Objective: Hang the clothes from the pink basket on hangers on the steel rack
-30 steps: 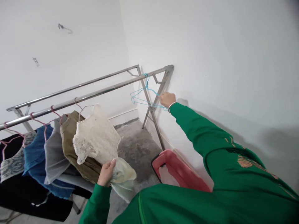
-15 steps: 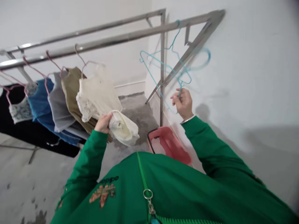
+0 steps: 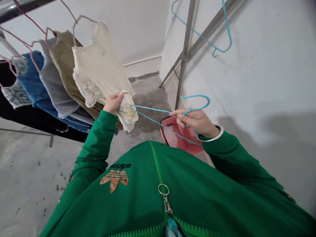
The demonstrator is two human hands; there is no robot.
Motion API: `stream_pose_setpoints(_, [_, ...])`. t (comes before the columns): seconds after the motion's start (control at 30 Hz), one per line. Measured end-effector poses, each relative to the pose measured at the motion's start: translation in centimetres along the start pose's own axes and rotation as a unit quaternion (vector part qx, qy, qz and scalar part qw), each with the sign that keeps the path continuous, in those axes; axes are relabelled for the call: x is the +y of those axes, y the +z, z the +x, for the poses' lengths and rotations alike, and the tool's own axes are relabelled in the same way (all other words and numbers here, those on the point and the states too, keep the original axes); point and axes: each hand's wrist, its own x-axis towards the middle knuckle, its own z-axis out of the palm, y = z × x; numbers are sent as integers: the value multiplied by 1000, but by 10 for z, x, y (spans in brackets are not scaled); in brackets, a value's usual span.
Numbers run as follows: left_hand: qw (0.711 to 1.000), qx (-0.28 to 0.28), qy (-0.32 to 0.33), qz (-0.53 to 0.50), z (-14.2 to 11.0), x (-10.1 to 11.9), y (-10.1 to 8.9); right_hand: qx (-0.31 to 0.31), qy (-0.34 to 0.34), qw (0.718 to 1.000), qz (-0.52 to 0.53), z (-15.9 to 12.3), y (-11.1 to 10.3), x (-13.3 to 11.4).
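My left hand (image 3: 113, 103) grips a bunched pale cloth (image 3: 127, 113), which lies right by the lower edge of a cream lace top (image 3: 98, 62) hanging on a pink wire hanger (image 3: 82, 18). I cannot tell whether the cloth is part of that top. My right hand (image 3: 195, 120) pinches a light blue wire hanger (image 3: 153, 111), held level in the air in front of me. Another light blue hanger (image 3: 207, 36) hangs high on the right, on the rack's end frame.
A steel drying rack (image 3: 184, 56) stands against the white wall on the right. Several garments on pink hangers hang in a row at the left. A red basket (image 3: 181, 138) sits on the concrete floor (image 3: 148, 95) below my right hand.
My right hand has brought a blue hanger down from the rack, toward my body. My left hand still grips the cloth. The view has tilted lower and the rack sits higher in the picture.
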Motion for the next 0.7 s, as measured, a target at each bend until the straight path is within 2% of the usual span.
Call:
stream_pose_setpoints(0.1, [996,-28,14,84,-5,-5,6,-27,-17,999,-28,7,12,4])
stream_pose_setpoints(0.2, [969,-104,61,218,-21,-6,16,-38,-63,995,-66,25,27,8])
stream_pose_setpoints(0.3, [894,-160,164,386,-38,-4,26,-30,-125,985,-115,46,40,11])
stream_pose_setpoints(0.4, [816,-133,263,498,-48,1,30,-3,-156,979,-132,64,43,12])
stream_pose_setpoints(0.47, [785,-106,325,517,-48,4,30,-4,-159,978,-136,73,39,12])
stream_pose_setpoints(0.53, [774,-113,351,514,-47,6,29,-1,-170,973,-155,79,32,9])
stream_pose_setpoints(0.57, [777,-126,341,514,-47,6,28,17,-182,968,-173,80,28,7])
stream_pose_setpoints(0.63, [793,-136,294,516,-47,6,25,114,-225,943,-218,79,24,3])
stream_pose_setpoints(0.7, [813,-113,262,507,-48,7,21,254,-288,889,-250,73,27,4])
